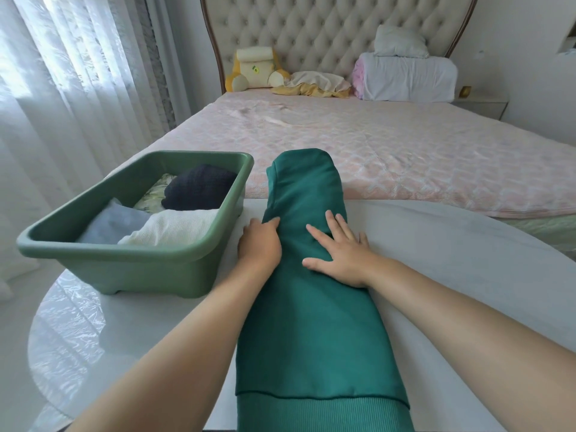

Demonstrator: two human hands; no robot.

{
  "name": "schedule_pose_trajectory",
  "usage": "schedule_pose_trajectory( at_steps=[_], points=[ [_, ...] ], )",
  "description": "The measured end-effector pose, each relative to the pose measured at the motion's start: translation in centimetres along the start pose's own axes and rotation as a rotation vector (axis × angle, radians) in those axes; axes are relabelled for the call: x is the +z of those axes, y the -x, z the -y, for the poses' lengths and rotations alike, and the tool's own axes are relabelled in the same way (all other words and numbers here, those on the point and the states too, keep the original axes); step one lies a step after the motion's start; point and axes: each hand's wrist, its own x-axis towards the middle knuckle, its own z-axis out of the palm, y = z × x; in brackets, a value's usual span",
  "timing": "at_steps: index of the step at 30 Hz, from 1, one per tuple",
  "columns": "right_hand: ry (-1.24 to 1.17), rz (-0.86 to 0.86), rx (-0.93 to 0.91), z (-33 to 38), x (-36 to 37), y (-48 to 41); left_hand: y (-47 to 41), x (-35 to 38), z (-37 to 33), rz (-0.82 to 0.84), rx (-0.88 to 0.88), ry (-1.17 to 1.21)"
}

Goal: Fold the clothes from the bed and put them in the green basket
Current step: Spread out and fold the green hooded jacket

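My right hand [339, 254] pressed flat, fingers spread, on the green sweatshirt [311, 332]; my left hand [260, 244] gripped its edge. It stretched away from me, hem nearest.

The white table [452, 254] carries the green basket [140, 272] and a folded teal sweatshirt [311, 322] just beside it.

Bare forearms [187, 338] (wrists bare too); left grip [260, 244], right grip [339, 254] short-fingered.
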Motion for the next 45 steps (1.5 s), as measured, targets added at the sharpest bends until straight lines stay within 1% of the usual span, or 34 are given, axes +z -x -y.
schedule_pose_trajectory(
  at_steps=[1,2,3,4,5,6,7,8,9,10,12,15,17,19,20,22,23,24,26,28,32,33,34,36,38,39,42,45],
  points=[
    [0.014,0.002,0.002,0.0,0.4,0.0,0.2,0.0,-0.5,-0.046,0.041,-0.135],
    [0.029,-0.008,0.004,0.0,0.7,0.0,0.3,0.0,-0.9,-0.143,0.128,-0.232],
    [0.052,-0.023,0.005,0.1,0.7,0.1,0.3,0.0,-1.2,-0.227,0.241,-0.278],
    [0.083,-0.039,0.005,0.2,0.7,0.1,0.3,0.0,-1.3,-0.273,0.371,-0.277],
    [0.122,-0.056,-0.001,0.4,0.6,0.2,0.3,0.4,-1.0,-0.278,0.500,-0.283],
    [0.164,-0.072,-0.017,0.5,0.4,0.4,0.4,0.6,-0.6,-0.195,0.567,-0.274],
    [0.206,-0.084,-0.042,0.5,0.2,0.7,0.6,0.9,-0.1,-0.077,0.566,-0.235],
    [0.242,-0.089,-0.075,0.3,0.2,1.0,0.7,1.0,0.4,0.072,0.510,-0.196],
    [0.269,-0.079,-0.103,0.0,0.1,1.3,0.8,1.0,0.9,0.172,0.458,-0.174],
    [0.276,-0.056,-0.113,-0.4,0.1,1.6,1.1,0.7,1.2,0.229,0.434,-0.190],
    [0.251,-0.001,-0.074,-1.2,0.1,2.2,1.7,0.3,1.6,0.294,0.414,-0.246],
    [0.303,0.006,-0.031,-1.2,0.0,2.7,2.8,-0.5,2.2,0.284,0.402,-0.343],
    [0.389,-0.052,-0.080,-0.5,-0.3,3.1,3.8,-1.0,2.2,0.200,0.506,-0.400],
    [0.400,-0.094,-0.203,0.4,-0.4,3.9,5.2,-1.6,2.0,0.167,0.642,-0.332],
    [0.349,-0.063,-0.254,0.8,-0.3,4.5,6.0,-1.9,1.9,0.202,0.673,-0.257],
    [0.189,0.080,-0.254,1.4,0.0,5.9,7.9,-2.2,2.1,0.334,0.656,-0.160],
    [0.138,0.127,-0.239,1.4,0.2,6.4,8.8,-2.3,2.5,0.380,0.639,-0.181],
    [0.128,0.137,-0.233,1.2,0.3,6.8,9.5,-2.5,2.8,0.401,0.626,-0.224],
    [0.154,0.111,-0.238,0.4,0.3,7.5,10.6,-3.2,3.6,0.439,0.604,-0.269],
    [0.176,0.046,-0.297,-0.4,0.2,8.4,11.4,-4.2,4.2,0.473,0.611,-0.264],
    [0.245,-0.161,-0.640,-1.2,-0.4,11.0,13.2,-5.8,5.9,0.442,0.662,-0.155],
    [0.280,-0.177,-0.719,-1.6,-0.5,11.5,13.5,-6.0,6.1,0.435,0.676,-0.131],
    [0.313,-0.148,-0.768,-2.0,-0.8,12.2,13.9,-6.3,6.3,0.427,0.691,-0.109],
    [0.361,-0.034,-0.754,-2.3,-1.2,13.6,14.3,-6.5,6.5,0.414,0.722,-0.072],
    [0.376,0.040,-0.706,-2.4,-1.1,15.0,14.4,-6.7,6.6,0.420,0.733,-0.055],
    [0.345,0.044,-0.704,-2.3,-0.9,15.7,14.4,-6.7,6.8,0.428,0.732,-0.053],
    [0.236,-0.044,-0.790,-1.3,-0.7,16.7,14.1,-7.1,6.9,0.479,0.722,-0.069],
    [0.190,-0.159,-0.905,-1.0,-0.1,16.4,14.0,-7.9,6.0,0.502,0.695,-0.048]
  ],
)
